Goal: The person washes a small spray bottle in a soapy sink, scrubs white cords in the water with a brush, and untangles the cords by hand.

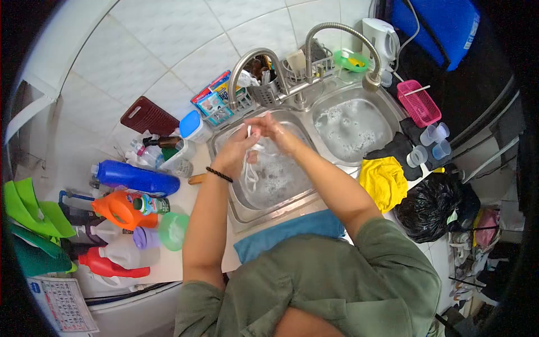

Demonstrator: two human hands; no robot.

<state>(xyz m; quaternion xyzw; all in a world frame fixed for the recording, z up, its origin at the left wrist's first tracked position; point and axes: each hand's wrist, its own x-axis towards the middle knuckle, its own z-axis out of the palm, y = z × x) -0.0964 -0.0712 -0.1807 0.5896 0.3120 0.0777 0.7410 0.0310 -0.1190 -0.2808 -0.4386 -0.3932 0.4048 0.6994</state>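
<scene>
Both hands are above the left sink basin (275, 196), which holds sudsy water. A white strap or cord (250, 171) hangs in loops from my left hand (240, 147), whose fingers are bent around its upper part. My right hand (274, 133) is beside the left one, near the upper end of the white thing, with its fingers partly bent. Whether the right hand grips anything cannot be made out. A black beaded bracelet (219, 174) is on my left wrist. The faucet spout (254, 53) arches just behind the hands.
The right basin (387, 132) holds foamy water. Bottles, including a blue one (136, 178) and an orange one (120, 210), stand or lie at the left. A blue towel (292, 235) lies along the front edge; a yellow cloth (384, 183) and pink basket (419, 104) are at the right.
</scene>
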